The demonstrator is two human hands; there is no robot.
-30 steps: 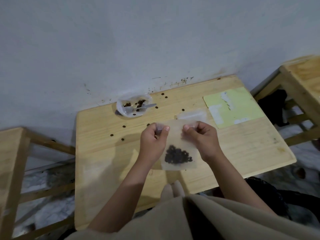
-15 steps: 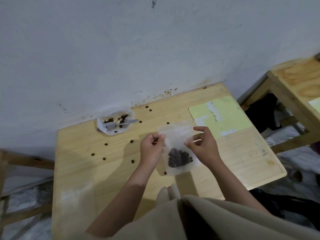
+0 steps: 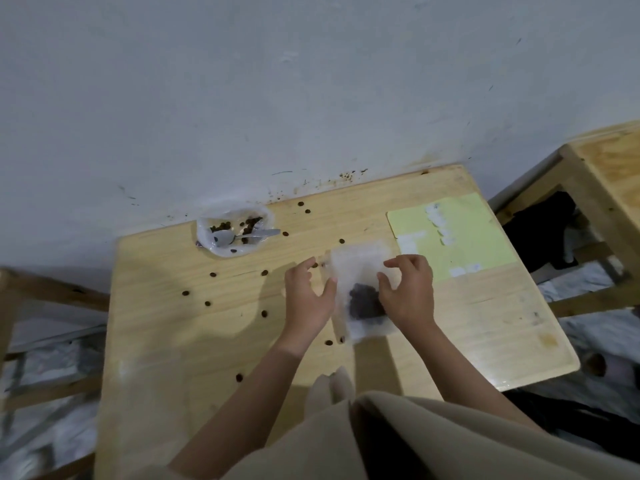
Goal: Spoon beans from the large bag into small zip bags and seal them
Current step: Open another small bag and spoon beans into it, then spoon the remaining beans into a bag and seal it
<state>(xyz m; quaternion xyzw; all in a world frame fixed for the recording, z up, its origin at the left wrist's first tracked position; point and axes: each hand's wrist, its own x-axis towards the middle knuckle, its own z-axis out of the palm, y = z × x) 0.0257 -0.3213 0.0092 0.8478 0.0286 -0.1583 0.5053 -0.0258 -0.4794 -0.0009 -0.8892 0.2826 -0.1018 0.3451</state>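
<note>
Flanking small zip bag [image 3: 360, 271] of beans [image 3: 365, 301], both hands [image 3: 360, 296] spread

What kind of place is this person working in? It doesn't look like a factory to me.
Probably a plain room at home or a small workshop, not a factory. A bare wooden table stands against a scuffed white wall, beans lie scattered by a large bag, and a second wooden table stands alongside.
</note>
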